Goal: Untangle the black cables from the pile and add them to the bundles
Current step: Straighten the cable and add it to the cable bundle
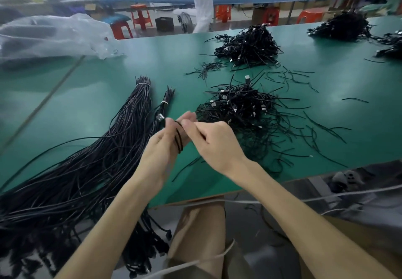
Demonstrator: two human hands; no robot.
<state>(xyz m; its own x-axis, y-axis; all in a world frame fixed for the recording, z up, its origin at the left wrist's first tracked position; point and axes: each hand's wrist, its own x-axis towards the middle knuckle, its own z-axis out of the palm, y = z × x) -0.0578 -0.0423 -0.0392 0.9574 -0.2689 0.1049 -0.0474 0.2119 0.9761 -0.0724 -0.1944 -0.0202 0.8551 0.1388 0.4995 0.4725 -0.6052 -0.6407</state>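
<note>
Left hand: curled round a coiled black cable, frame centre.
Right hand: pinching the same cable.
Pile: on the tabletop, just beyond the hands.

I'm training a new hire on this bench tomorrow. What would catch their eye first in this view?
At the centre, the left hand and right hand together pinch a small coil of thin black cable above the green table. Beyond them to the right sits a tangled pile of black cables with silver plugs, and to the left a long tied bundle of straight black cables fans toward the near edge.
</note>
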